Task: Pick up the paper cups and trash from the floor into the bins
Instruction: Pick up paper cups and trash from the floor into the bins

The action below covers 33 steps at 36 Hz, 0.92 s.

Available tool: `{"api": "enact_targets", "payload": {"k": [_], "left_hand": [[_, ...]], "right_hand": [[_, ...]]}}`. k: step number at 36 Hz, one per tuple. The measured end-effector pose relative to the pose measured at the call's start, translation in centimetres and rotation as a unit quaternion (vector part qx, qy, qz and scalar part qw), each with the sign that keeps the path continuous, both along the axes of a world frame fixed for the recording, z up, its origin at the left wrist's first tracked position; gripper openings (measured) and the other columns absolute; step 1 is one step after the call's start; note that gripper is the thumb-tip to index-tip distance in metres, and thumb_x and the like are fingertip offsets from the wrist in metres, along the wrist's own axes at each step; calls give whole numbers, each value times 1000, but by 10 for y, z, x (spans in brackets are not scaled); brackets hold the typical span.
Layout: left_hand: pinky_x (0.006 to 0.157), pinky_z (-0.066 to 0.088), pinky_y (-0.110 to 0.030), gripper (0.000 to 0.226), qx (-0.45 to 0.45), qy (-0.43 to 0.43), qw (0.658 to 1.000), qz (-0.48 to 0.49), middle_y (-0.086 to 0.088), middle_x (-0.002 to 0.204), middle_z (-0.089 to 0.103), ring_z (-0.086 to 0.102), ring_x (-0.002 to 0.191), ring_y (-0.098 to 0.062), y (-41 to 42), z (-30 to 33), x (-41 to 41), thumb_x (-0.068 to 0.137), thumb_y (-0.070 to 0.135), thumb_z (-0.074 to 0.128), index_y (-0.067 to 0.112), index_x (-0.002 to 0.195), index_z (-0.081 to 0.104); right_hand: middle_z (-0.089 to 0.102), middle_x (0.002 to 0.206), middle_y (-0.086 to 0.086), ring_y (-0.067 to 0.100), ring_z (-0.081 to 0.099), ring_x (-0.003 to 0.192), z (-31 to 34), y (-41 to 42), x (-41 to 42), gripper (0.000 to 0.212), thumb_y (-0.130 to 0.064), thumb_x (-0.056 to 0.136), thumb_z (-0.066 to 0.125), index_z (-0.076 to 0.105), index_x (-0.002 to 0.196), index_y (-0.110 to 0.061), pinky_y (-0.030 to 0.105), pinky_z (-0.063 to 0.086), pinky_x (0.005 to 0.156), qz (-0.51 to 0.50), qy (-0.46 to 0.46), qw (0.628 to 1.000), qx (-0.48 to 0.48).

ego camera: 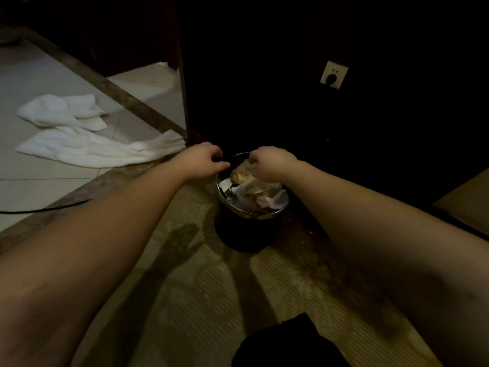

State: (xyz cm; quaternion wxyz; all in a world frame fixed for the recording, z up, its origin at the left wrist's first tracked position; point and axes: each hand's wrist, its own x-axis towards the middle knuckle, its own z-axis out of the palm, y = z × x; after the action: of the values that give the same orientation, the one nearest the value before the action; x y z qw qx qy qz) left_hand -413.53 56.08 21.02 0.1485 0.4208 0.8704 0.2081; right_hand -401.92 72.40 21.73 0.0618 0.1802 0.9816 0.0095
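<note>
While pressing trash down to make room | right hand (267, 164) fingers curled, gripping crumpled paper (247, 172) just below them, inside bin (248, 213) | left hand (205, 161) fingers curled over near rim, apparently steadying | bin nearly full, towels (79, 133) well left.

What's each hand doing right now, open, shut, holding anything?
Left hand: fingers curled at the bin rim; whether it grips the rim can't be told.
Right hand: gripping crumpled paper trash over the bin.
</note>
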Motion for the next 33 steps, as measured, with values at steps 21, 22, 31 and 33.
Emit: {"api": "enact_targets", "payload": {"k": [21, 22, 31, 33], "left_hand": [[82, 40, -25, 26, 59, -32, 923, 380, 7, 109, 65, 59, 98, -12, -406, 25, 30, 95, 37, 61, 22, 115, 68], [81, 40, -24, 26, 60, -43, 912, 403, 8, 108, 65, 60, 98, -12, -428, 20, 40, 95, 37, 61, 22, 114, 68], [71, 42, -22, 21, 115, -127, 775, 608, 5, 94, 66, 61, 85, -11, -590, -45, 154, 94, 37, 64, 24, 110, 70], [78, 41, -24, 23, 118, -145, 754, 630, 2, 101, 66, 60, 93, -14, -613, -62, 180, 95, 36, 62, 23, 112, 69]], "right_hand": [[64, 127, -2, 19, 59, 114, 30, -327, -102, 33, -35, 97, 55, 61, 128, -24, 26, 42, 86, 286, 13, 937, -198], [64, 126, -1, 19, 59, 113, 24, -348, -102, 33, -36, 97, 55, 61, 128, -24, 26, 42, 85, 305, 8, 929, -208], [60, 135, 2, 22, 56, 120, -47, -518, -75, 39, -35, 98, 54, 57, 135, -24, 31, 45, 94, 479, -133, 853, -159], [59, 136, 2, 22, 56, 121, -66, -545, -64, 39, -34, 99, 54, 57, 136, -22, 29, 43, 90, 510, -164, 833, -141]]}}
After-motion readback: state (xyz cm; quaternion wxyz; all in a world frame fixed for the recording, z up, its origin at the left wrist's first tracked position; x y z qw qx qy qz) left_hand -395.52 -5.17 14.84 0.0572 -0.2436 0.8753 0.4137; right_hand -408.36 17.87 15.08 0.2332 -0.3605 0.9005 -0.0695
